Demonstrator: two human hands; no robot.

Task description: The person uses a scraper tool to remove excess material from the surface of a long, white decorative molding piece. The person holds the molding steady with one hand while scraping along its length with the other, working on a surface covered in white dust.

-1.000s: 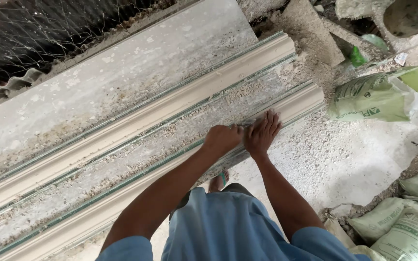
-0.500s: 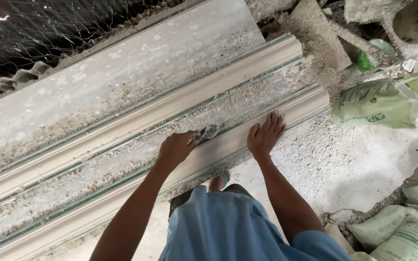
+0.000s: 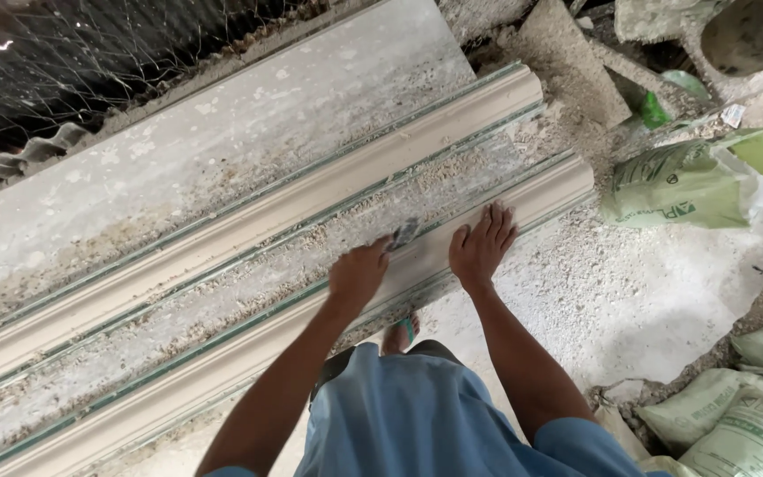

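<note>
dusty grey floor (image 3: 629,300), green sacks (image 3: 691,181) at the right, wire mesh (image 3: 90,62) in dim light above.

Two mouldings (image 3: 249,225) side by side; sacks (image 3: 682,181) right; mesh (image 3: 90,71) behind; both hands on near moulding.

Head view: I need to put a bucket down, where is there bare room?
Free: pale floor between near moulding and green sacks. Also the flat slab below the wire mesh. Crowded: rubble top right and around both hands, left hand, right hand.
</note>
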